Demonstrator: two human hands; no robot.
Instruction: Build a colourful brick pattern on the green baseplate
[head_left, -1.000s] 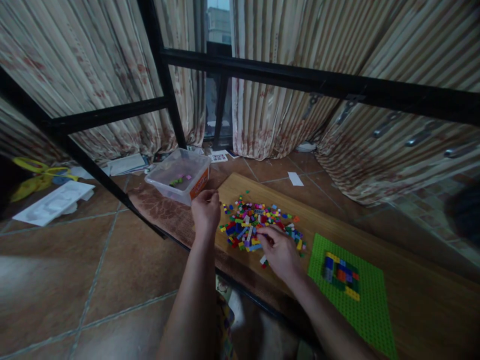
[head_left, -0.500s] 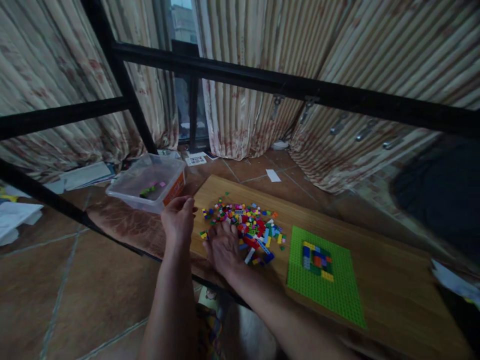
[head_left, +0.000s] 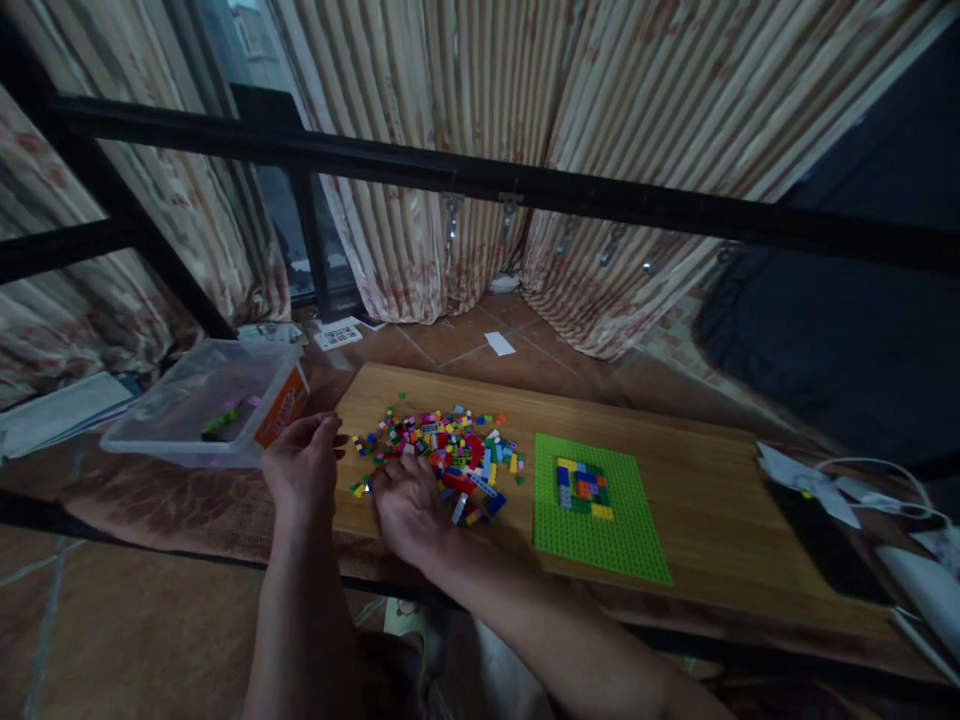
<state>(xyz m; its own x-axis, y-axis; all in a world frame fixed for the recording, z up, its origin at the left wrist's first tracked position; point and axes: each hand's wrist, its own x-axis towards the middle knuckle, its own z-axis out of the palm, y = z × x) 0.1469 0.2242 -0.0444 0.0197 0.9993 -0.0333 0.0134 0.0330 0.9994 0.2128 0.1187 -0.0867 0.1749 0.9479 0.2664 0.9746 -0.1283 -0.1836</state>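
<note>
Lying loose on the wooden board (head_left: pixel 705 500), toy building bricks (head_left: pixel 469 455) sit partly beneath my right hand (head_left: pixel 409 507), its fingers bent down; from here I cannot tell whether they pinch one. My left hand (head_left: pixel 302 467) is curled beside the pile, its grip unclear. Rightward lies a green studded baseplate (head_left: pixel 600 552) bearing assembled bricks (head_left: pixel 583 490); leftward, a clear plastic box (head_left: pixel 169 412).

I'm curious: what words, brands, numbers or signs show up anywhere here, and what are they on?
No text is readable.
Orange label on the clear plastic box: pale lettering, too blurred to read.
White printed sheet on the floor: a dark blocky pattern like a square code, too small to make out.
Brick with light marks in the pile: print or studs, I can't tell.
</note>
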